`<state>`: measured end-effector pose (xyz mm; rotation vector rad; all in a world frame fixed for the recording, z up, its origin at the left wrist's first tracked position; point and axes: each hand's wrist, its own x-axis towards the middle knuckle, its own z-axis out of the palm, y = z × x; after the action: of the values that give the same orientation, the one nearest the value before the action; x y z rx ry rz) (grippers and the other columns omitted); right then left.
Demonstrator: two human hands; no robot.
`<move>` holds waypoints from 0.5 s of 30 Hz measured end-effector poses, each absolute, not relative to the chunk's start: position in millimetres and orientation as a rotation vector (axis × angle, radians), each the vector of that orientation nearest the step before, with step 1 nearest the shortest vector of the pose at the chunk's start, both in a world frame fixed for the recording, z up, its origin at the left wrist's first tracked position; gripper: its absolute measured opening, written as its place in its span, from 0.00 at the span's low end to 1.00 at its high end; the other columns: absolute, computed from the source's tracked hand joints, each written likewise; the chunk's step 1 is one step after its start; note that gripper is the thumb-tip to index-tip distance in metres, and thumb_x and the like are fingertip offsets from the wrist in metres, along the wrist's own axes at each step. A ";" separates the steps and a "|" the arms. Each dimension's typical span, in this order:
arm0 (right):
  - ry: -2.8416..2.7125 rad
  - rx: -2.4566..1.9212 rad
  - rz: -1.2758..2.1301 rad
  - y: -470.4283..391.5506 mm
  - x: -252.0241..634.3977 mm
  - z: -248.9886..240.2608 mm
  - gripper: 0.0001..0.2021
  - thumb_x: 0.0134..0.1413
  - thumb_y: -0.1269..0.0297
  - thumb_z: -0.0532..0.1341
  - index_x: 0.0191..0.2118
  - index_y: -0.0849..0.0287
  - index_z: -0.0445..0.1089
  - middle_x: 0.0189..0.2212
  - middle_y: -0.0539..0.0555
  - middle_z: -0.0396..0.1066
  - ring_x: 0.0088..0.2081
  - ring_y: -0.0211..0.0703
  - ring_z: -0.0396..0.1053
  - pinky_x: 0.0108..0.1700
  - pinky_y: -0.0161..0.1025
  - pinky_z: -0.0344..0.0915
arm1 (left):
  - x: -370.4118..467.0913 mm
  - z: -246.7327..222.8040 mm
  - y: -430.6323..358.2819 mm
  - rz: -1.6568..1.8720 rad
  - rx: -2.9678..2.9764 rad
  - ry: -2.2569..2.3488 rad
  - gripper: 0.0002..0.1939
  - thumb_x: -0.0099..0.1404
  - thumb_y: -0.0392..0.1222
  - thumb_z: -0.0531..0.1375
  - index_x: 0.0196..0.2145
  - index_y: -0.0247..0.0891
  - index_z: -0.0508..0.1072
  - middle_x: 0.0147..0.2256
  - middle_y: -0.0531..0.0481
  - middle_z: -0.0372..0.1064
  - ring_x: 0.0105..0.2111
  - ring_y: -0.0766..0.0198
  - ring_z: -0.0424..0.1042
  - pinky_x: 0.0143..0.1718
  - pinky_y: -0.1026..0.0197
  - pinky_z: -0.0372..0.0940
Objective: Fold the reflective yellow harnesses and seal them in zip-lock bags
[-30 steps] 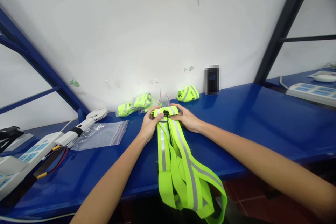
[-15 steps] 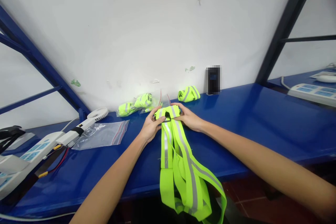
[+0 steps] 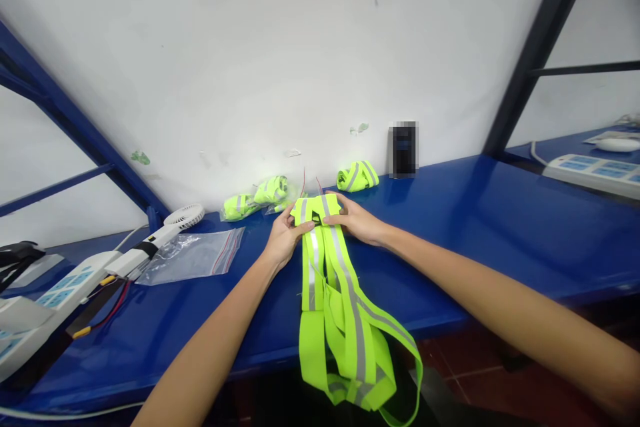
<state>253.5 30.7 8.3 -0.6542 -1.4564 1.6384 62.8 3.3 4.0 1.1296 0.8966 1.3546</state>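
Observation:
Both my hands grip the folded upper end of a neon yellow reflective vest [image 3: 357, 320] made of straps with grey stripes. My left hand [image 3: 285, 237] is closed on the left side of the fold, thumb in front. On the right side, my right hand [image 3: 357, 219] pinches the fold with its thumb across the front. A black buckle shows between the thumbs. Loose straps hang in loops over the table's front edge. Beyond the hands lie a rolled yellow reflective vest [image 3: 358, 176] and several bagged rolls [image 3: 271, 191].
The blue table [image 3: 465, 227] meets a white wall. At left are a clear zip bag [image 3: 193, 257], a white handheld fan [image 3: 184, 217], wires and a power strip [image 3: 75, 287]. A dark blurred object [image 3: 404, 150] stands against the wall. Another power strip [image 3: 595, 170] lies far right.
The folded end has turned over a little toward me, covering more of the buckle. My right thumb now lies across its front. The camera view has shifted slightly.

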 end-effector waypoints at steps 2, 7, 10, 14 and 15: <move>-1.440 -0.619 1.698 30.7 252.2 7.6 0.34 0.44 0.68 0.70 0.59 0.60 0.63 0.43 0.57 0.76 0.39 0.49 0.76 0.46 0.49 0.73 | 62.1 3.0 3.2 1.318 1.151 0.901 0.40 0.43 0.35 0.74 0.55 0.36 0.68 0.46 0.41 0.75 0.42 0.53 0.76 0.45 0.54 0.71; -1.410 -0.607 1.579 29.6 245.7 6.0 0.22 0.40 0.69 0.71 0.45 0.61 0.71 0.42 0.56 0.77 0.39 0.48 0.76 0.46 0.46 0.72 | 64.4 -0.3 6.9 1.364 1.262 0.938 0.35 0.47 0.39 0.73 0.52 0.35 0.68 0.47 0.41 0.74 0.45 0.52 0.75 0.47 0.53 0.69; -1.382 -0.633 1.476 31.6 241.1 3.2 0.20 0.40 0.68 0.70 0.43 0.60 0.71 0.42 0.55 0.77 0.40 0.49 0.75 0.46 0.45 0.71 | 69.3 -0.5 6.7 1.413 1.365 1.064 0.39 0.50 0.43 0.71 0.58 0.38 0.64 0.50 0.41 0.71 0.47 0.52 0.73 0.48 0.54 0.68; -1.238 -0.678 1.324 42.8 245.1 0.7 0.19 0.41 0.67 0.69 0.43 0.59 0.70 0.42 0.55 0.77 0.42 0.51 0.75 0.47 0.47 0.71 | 72.2 5.3 -1.2 1.194 1.444 1.253 0.59 0.47 0.42 0.73 0.68 0.44 0.42 0.46 0.42 0.69 0.41 0.54 0.74 0.39 0.55 0.69; -1.182 -0.690 1.291 47.1 248.5 1.0 0.20 0.41 0.67 0.69 0.44 0.59 0.70 0.43 0.56 0.77 0.42 0.51 0.76 0.47 0.48 0.72 | 71.8 8.1 -3.8 1.115 1.435 1.251 0.62 0.47 0.42 0.73 0.69 0.45 0.37 0.44 0.44 0.69 0.38 0.56 0.74 0.37 0.56 0.69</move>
<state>248.5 47.1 1.0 -0.6903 -1.1816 1.2911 71.8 -3.8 8.1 1.4353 1.2512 1.1149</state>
